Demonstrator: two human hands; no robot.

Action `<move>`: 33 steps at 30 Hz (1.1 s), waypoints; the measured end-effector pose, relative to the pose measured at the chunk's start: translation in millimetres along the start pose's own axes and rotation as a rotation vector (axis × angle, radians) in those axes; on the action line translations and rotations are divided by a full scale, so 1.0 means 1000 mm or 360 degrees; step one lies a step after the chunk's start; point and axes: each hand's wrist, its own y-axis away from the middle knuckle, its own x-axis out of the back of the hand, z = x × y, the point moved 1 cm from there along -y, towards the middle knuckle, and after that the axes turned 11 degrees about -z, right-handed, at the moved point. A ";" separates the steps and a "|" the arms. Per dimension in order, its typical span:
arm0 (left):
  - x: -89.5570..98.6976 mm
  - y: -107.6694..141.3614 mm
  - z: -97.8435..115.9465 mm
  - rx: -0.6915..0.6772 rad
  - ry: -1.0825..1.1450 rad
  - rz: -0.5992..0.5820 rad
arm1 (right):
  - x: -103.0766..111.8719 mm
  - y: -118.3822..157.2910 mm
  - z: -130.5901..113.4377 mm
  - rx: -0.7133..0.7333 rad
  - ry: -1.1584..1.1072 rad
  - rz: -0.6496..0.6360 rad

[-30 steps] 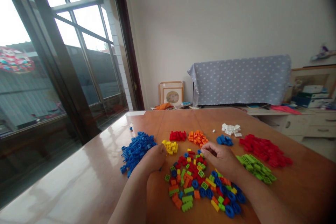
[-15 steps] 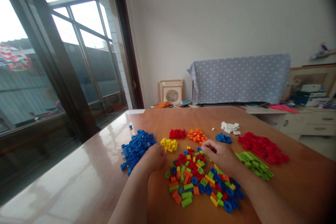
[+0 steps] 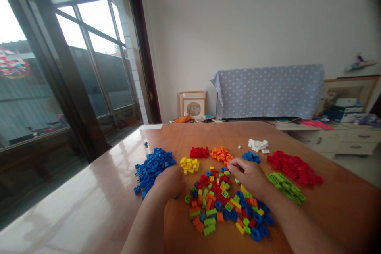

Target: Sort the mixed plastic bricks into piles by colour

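My left hand (image 3: 171, 181) is closed beside the blue brick pile (image 3: 154, 166), with a bit of blue showing under its fingers; what it holds is hard to make out. My right hand (image 3: 244, 170) has its fingers curled together just past the mixed pile (image 3: 218, 202), near the orange bricks (image 3: 220, 154); anything between its fingertips is hidden. Yellow bricks (image 3: 189, 165) and red bricks (image 3: 199, 152) lie between the hands. To the right are small blue bricks (image 3: 251, 156), white bricks (image 3: 258, 145), a larger red pile (image 3: 293, 166) and green bricks (image 3: 285, 187).
The piles lie on a glossy wooden table (image 3: 113, 190). One blue piece (image 3: 146, 144) and one white piece (image 3: 239, 147) lie apart. Beyond the table stand a cloth-covered object (image 3: 268, 93), framed pictures (image 3: 193, 107) and a white cabinet (image 3: 345, 141).
My left hand has moved slightly down toward me, and blue now shows beneath it. My right hand stays nearly in place. The view has shifted slightly.
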 end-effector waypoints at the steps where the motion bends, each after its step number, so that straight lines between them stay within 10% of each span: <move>1: 0.001 0.001 0.004 0.0005 -0.0040 0.0001 | 0.000 0.000 0.002 -0.0005 0.0018 0.0010; 33: -0.042 -0.004 0.055 -0.0692 -0.0061 -0.0069 | -0.021 -0.001 -0.006 0.0153 0.0596 -0.0393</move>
